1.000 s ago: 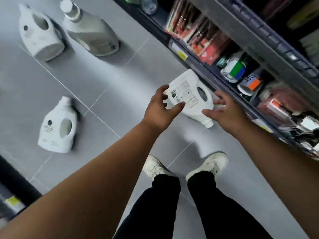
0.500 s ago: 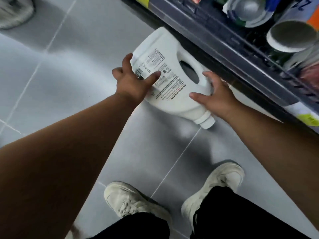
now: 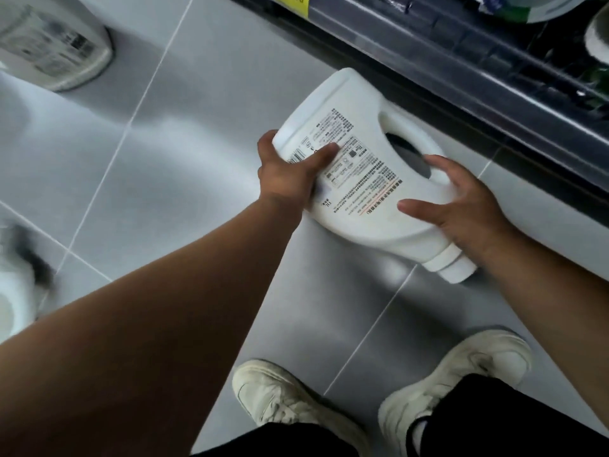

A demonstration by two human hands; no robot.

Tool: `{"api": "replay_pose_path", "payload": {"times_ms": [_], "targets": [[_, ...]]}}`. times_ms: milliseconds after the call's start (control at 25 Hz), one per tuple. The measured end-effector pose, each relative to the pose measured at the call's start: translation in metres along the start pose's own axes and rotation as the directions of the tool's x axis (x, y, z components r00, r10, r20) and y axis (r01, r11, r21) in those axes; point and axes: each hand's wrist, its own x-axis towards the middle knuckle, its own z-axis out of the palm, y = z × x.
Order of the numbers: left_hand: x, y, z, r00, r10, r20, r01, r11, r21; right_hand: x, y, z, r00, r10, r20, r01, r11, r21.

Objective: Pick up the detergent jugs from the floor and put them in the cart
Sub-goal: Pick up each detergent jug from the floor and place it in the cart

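A white detergent jug [image 3: 359,166] with a printed back label lies on its side, cap pointing toward me, close to the shelf base. My left hand [image 3: 290,174] grips its bottom corner, thumb across the label. My right hand [image 3: 461,206] holds the handle end near the neck, fingers spread over the jug. A second jug [image 3: 56,51] lies at the upper left, blurred. Part of a third jug [image 3: 16,301] shows at the left edge. The cart is out of view.
A dark store shelf [image 3: 461,61] with a yellow price tag runs along the upper right, right behind the held jug. Grey tiled floor [image 3: 148,159] stretches to the left. My two white shoes [image 3: 286,400] stand just below the jug.
The camera has dropped closer to the floor. Both hands went from reaching for the jug to closing on its two ends, and the jug looks slightly tilted and shifted from the shelf base.
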Motion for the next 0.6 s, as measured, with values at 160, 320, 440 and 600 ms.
{"api": "replay_pose_path", "payload": {"times_ms": [160, 320, 440, 600], "targets": [[-0.068, 0.02, -0.029, 1.0, -0.011, -0.012, 0.011, 1.0, -0.02, -0.068, -0.042, -0.019, 0.999, 0.029, 0.015, -0.029, 0.999, 0.016], [-0.167, 0.084, -0.066, 0.999, 0.021, 0.03, -0.022, 1.0, 0.015, -0.173, -0.105, -0.048, 0.998, 0.054, -0.022, -0.052, 0.995, 0.088], [-0.255, 0.144, -0.095, 0.994, 0.044, 0.102, -0.048, 0.998, 0.034, -0.264, -0.163, -0.079, 0.993, 0.084, -0.084, -0.073, 0.988, 0.133], [-0.372, 0.236, -0.127, 0.972, 0.106, 0.209, -0.111, 0.994, 0.013, -0.385, -0.257, -0.135, 0.985, 0.051, -0.162, -0.02, 0.982, 0.188]]}}
